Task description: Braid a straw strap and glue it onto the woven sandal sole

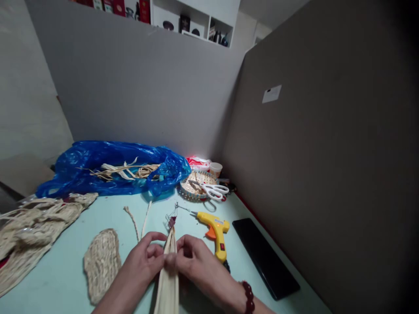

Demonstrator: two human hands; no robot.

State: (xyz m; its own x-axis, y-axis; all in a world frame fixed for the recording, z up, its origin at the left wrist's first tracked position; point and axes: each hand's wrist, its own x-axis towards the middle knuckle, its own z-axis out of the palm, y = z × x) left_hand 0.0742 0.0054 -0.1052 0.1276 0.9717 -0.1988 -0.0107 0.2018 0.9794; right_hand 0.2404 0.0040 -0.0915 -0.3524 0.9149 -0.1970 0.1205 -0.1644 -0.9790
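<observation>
Left hand [147, 255]: pinching a pale strip [168, 288]
Right hand [199, 261]: pinching it too
Clip [172, 222]: at the strip's far end
Glue gun [220, 235]: nearby — on the surface [65, 261]

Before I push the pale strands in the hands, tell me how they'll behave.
The pale strands look thin and fibrous, so they will probably bend and feel light. Their narrow end, gathered at the maroon clip, will likely stay bunched; the wider lower part may splay.

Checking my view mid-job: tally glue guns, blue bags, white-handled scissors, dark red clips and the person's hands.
Glue gun: 1
Blue bag: 1
White-handled scissors: 1
Dark red clip: 1
Hands (left hand, right hand): 2
Total: 6
</observation>
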